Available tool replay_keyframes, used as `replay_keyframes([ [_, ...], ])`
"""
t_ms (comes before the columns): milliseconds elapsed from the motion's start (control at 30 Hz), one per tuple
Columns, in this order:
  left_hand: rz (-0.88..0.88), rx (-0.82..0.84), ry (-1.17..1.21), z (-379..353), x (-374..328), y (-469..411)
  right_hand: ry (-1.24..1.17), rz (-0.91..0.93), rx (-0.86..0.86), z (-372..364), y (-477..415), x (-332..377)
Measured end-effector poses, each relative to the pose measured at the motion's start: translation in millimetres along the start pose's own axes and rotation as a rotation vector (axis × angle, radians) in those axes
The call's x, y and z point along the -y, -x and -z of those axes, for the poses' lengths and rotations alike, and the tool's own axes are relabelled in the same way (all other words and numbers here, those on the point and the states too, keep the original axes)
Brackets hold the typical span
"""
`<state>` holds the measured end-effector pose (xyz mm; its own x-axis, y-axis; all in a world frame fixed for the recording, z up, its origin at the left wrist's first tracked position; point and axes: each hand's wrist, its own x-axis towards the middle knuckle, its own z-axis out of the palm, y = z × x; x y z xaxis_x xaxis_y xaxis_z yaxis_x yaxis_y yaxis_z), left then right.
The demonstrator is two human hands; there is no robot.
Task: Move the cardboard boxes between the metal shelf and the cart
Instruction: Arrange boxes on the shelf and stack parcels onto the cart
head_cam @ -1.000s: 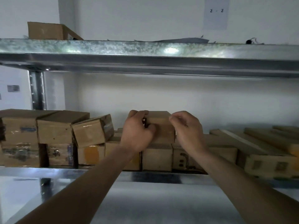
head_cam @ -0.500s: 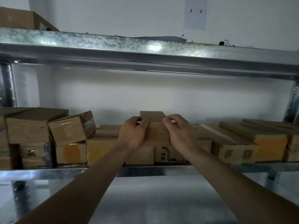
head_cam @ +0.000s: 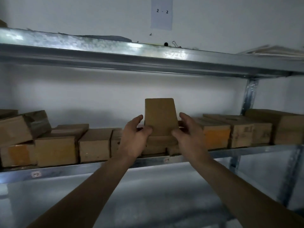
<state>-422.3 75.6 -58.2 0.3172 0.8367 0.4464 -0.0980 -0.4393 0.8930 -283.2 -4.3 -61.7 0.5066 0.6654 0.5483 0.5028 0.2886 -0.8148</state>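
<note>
Here, my left grip (head_cam: 133, 137) and right grip (head_cam: 189, 137) pinching the lower corners of a small cardboard box (head_cam: 160, 116), thumbs in front, box upright atop the row of boxes (head_cam: 95, 145) on the metal shelf (head_cam: 65, 170).

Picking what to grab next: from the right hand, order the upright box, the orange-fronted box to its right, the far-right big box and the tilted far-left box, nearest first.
1. Upright box: in the right hand's grip, just left of it.
2. Orange-fronted box: right beside it.
3. Big box: far right end.
4. Tilted box: far left end.
</note>
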Motion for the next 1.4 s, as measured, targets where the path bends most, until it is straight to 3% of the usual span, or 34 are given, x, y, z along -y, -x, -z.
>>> replay_keyframes([
  [267,0.059,0.237,0.229,-142.7,-18.1,49.3,-0.014,-0.081,-0.047,162.2,28.8,-40.5],
  [500,0.028,0.418,0.239,-264.7,-14.5,80.7,0.016,-0.205,-0.129,286.1,60.1,-75.8],
  [600,-0.108,0.496,0.062,-307.6,-12.9,92.1,-0.069,-0.288,-0.169,328.2,71.8,-85.2],
  [733,-0.416,0.562,-0.179,-357.5,-4.8,107.1,-0.188,-0.508,-0.211,377.6,81.6,-95.3],
  [900,-0.727,0.587,-0.308,-411.9,17.8,113.7,-0.356,-0.733,-0.324,427.2,82.5,-129.0],
  [1200,-1.217,0.607,-0.354,-519.4,58.0,101.8,-0.4,-0.849,-0.559,489.5,69.1,-182.7],
  [1400,-1.358,0.672,-0.269,-586.7,87.3,88.8,-0.418,-0.903,-0.695,516.7,57.9,-203.1],
])
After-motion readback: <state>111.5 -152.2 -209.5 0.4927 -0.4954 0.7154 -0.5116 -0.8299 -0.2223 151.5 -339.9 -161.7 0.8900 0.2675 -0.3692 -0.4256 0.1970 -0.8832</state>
